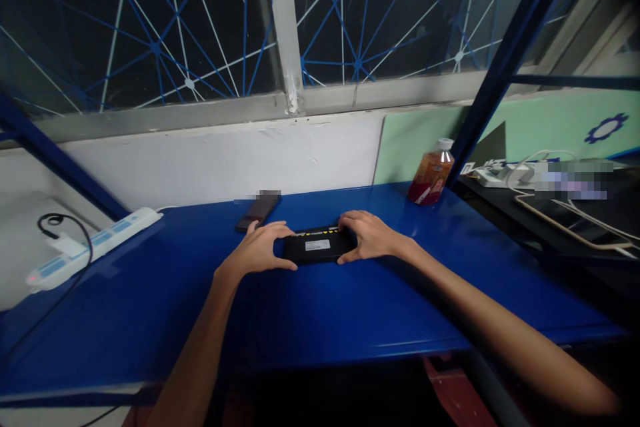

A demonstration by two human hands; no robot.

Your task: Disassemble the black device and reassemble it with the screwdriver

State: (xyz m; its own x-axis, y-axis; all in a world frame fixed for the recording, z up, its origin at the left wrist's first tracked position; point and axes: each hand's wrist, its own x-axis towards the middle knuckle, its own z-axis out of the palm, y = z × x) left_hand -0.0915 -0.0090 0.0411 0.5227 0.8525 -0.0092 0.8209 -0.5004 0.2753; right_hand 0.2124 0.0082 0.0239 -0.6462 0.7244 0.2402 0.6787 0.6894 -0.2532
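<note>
A flat black box (300, 252) with a white label on its upper face rests on the blue table. Several small yellow parts, perhaps sockets, line its far edge. My left hand (260, 247) is around its left end, thumb at the near corner and fingers at the far side. At the right end, my right hand (369, 235) grips it the same way, fingers curled over the far corner. Behind my left hand lies a dark smartphone (257, 210), partly covered by the fingers.
A white power strip (107, 247) with a plug and black cable lies at the left. An orange drink bottle (433, 173) stands at the back right by a blue frame post (493, 90). Cables and another device (575, 220) are on a dark surface to the right.
</note>
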